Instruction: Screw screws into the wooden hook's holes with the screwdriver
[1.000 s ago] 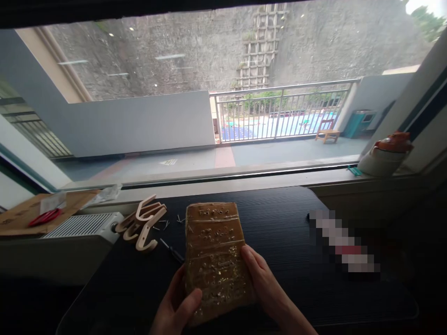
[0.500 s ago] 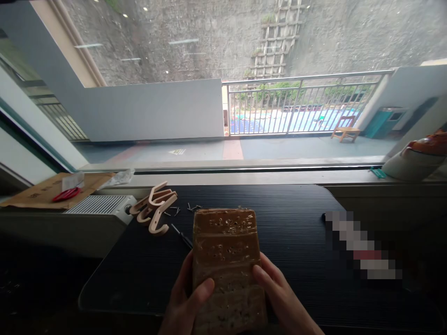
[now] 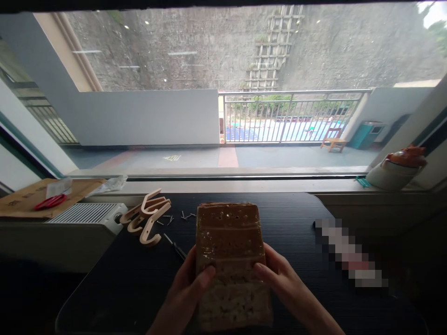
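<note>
Both hands hold a brown block wrapped in clear-looking tape (image 3: 228, 237), its broad face pitted with rows of small holes. My left hand (image 3: 186, 286) grips the left side, thumb lying on the face. On the opposite side my right hand (image 3: 288, 281) clasps the edge, its thumb also on the face. Fingers behind the block are hidden. Left of it on the black table (image 3: 115, 279) lie a dark-handled screwdriver (image 3: 179, 251), pale wooden hooks (image 3: 159, 212) in a pile, and several loose screws (image 3: 186, 216).
Along the window side runs a sill (image 3: 223, 186). A radiator (image 3: 87, 214) stands at the left, beside cardboard (image 3: 21, 200) with red-handled scissors (image 3: 50, 202). A pale pot (image 3: 387, 174) sits at the far right. On the table's right is a blurred-out object (image 3: 349, 251).
The block has tilted slightly and its glare has faded; both hands still hold it. My view has shifted, so the table items appear lower and farther left.
</note>
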Available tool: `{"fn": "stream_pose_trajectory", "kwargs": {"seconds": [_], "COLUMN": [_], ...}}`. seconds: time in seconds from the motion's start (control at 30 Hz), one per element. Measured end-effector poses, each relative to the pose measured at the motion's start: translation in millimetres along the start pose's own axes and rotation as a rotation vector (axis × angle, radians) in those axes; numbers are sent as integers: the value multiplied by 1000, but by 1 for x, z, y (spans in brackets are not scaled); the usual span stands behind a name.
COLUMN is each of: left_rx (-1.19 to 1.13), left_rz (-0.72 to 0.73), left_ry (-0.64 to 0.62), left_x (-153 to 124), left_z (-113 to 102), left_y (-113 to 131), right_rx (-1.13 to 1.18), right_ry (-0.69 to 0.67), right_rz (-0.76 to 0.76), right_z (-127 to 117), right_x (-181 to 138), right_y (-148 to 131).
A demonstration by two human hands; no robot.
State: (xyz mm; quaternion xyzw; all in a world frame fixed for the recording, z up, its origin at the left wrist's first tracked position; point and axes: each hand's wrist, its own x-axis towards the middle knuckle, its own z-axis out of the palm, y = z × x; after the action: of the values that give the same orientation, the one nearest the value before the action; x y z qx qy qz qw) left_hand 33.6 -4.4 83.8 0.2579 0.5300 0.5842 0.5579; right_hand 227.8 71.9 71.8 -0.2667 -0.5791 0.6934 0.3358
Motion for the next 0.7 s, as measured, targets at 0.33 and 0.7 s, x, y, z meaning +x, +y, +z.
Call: {"fn": "stream_pose_trajectory", "kwargs": {"seconds": [0.33, 0.7], "left_rx": [864, 614], "left_rz": [943, 1011], "left_ry": [79, 20], "left_x": [30, 50], "left_z": [-15, -49], "left_y": [11, -22], "right_rx": [-701, -909], "right_ry": [315, 304], "right_rz": [-520, -771], "right_z": [-23, -5], "right_x": [8, 7], "right_y": [5, 30]}}
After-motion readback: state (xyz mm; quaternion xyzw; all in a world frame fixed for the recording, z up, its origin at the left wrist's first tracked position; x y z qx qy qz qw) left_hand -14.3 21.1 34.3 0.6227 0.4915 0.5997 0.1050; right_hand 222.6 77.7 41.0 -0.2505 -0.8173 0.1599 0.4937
